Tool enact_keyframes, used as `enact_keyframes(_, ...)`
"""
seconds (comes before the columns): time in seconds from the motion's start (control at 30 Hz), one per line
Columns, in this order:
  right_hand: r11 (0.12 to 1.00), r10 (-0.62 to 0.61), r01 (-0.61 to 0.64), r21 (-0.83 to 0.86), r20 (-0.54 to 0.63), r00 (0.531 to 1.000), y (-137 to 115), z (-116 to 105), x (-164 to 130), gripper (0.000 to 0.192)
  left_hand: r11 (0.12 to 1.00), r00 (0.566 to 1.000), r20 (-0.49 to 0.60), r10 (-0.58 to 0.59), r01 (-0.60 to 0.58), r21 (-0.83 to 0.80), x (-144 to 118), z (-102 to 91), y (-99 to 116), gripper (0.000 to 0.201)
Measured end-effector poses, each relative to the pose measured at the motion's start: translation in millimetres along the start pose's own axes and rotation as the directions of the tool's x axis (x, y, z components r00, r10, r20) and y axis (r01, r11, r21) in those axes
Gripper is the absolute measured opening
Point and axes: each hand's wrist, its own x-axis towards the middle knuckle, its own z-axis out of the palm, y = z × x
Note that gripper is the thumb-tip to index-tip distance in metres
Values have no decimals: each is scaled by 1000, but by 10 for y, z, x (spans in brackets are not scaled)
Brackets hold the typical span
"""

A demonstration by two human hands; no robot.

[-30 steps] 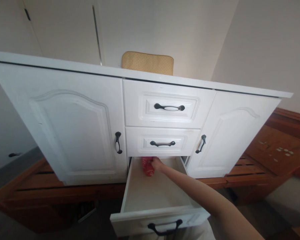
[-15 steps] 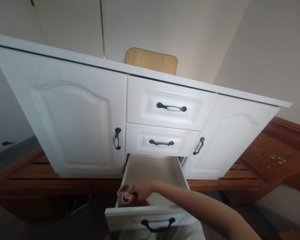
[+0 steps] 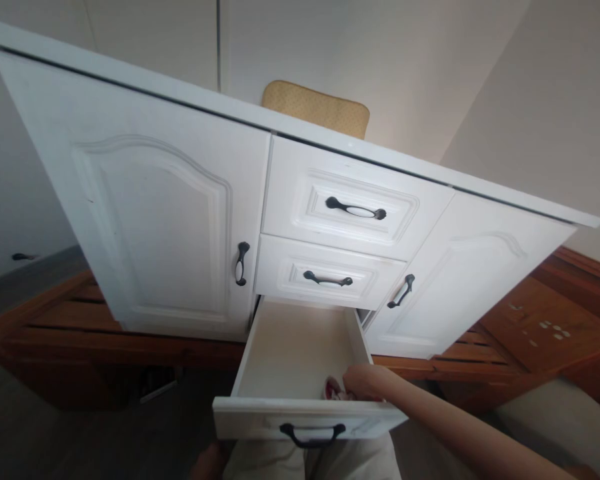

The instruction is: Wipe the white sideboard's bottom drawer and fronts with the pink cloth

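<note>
In the head view, a right hand (image 3: 364, 383) clutches a red-and-white cloth (image 3: 333, 389) at five o'clock inside an open white drawer (image 3: 285, 353); the left hand (image 3: 210, 461), at the view's seven o'clock, is too dim to tell its grip.

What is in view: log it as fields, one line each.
right hand: right hand inside the open drawer, near its front; fingers mostly hidden
at right hand: red-and-pale cloth, partly hidden
left hand: left hand dim, low, outside the drawer; grip unclear
above drawer: two closed drawers
behind cabinet top: tan panel
under cabinet: wooden slatted furniture
</note>
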Motion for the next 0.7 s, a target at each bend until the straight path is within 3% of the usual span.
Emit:
enact_keyframes(0.07, 1000, -7, 7, -2, 26, 1000, 97, 62, -70, 34, 998, 998, 40, 43, -41, -49, 23, 64, -49, 5)
enact_keyframes(0.1, 1000, -17, 17, -10, 0, 1000, 114, 50, -62, 34, 996, 997, 48, 60, -57, -71, 41, 95, -76, 9)
enact_keyframes(0.2, 996, -60, 39, -81, -267, 962, 72, -134, 138, 25, 982, 991, 53, 123, -114, -150, 124, 207, -152, 16)
enact_keyframes(0.23, 992, -94, 54, -114, -390, 916, 41, -237, 255, 21, 975, 988, 59, 142, -130, -178, 162, 250, -173, 17)
enact_keyframes(0.33, 981, -179, 74, -180, -681, 710, -58, -627, 690, 21, 966, 983, 88, 164, -142, -217, 292, 369, -217, 18)
enact_keyframes(0.4, 981, -182, 64, -181, -771, 610, -116, -913, 994, 32, 971, 983, 97, 154, -133, -201, 380, 424, -235, 21)
enact_keyframes(0.43, 983, -174, 64, -170, -787, 591, -142, -1047, 1134, 37, 973, 984, 97, 150, -130, -188, 420, 444, -242, 23)
enact_keyframes(0.57, 997, -78, 36, -71, -785, 614, -206, -1388, 1549, 43, 980, 981, 117, 155, -137, -145, 538, 520, -289, 29)
enact_keyframes(0.7, 997, 67, -66, 32, -755, 652, -134, -1294, 1654, 45, 979, 975, 139, 175, -157, -133, 569, 617, -345, 35)
